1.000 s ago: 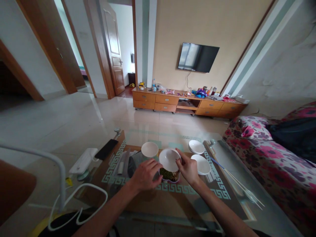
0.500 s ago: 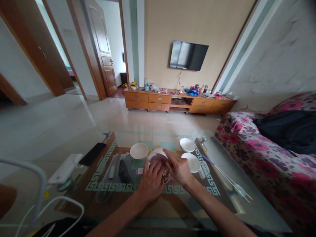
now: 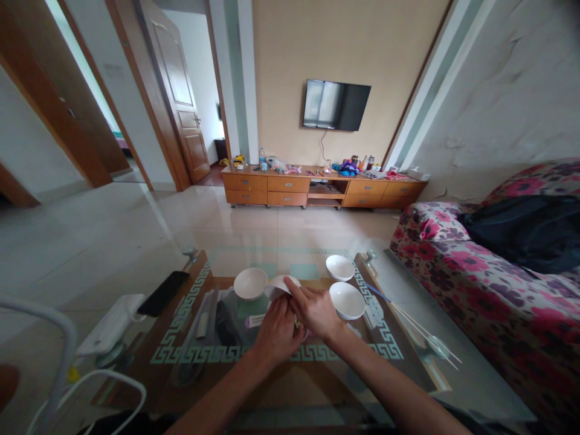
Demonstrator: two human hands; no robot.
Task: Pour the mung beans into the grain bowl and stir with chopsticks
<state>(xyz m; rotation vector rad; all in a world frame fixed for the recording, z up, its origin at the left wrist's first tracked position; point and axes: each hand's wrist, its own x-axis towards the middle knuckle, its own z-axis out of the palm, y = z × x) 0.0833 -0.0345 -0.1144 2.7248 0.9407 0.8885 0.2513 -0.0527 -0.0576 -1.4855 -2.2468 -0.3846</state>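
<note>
With the spot where your hands meet as the dial's centre, your left hand (image 3: 277, 330) is nearest, its fingers bent in over the food tray (image 3: 305, 335), which shows little more than a sliver of pinkish rim; I cannot tell whether that hand holds anything. Your right hand (image 3: 316, 310) grips a white bowl (image 3: 276, 283) just towards 11 o'clock. A second ago the bowl faced you, its inside in plain view and the tray's green and brown contents showing below; now it is tilted, your hands overlap, and the contents are mostly hidden, so you cannot judge what passes between bowl and tray. A second bowl (image 3: 251, 284) stands upright near 10 o'clock, with two more bowls (image 3: 347, 301) at 2 to 3. On the glass desk (image 3: 299, 386), thin sticks (image 3: 421, 326) lie at 3 and a black phone (image 3: 164, 293) at 9. Far off at 12, a wooden cabinet (image 3: 267, 181) stands below a television (image 3: 336, 105).
</note>
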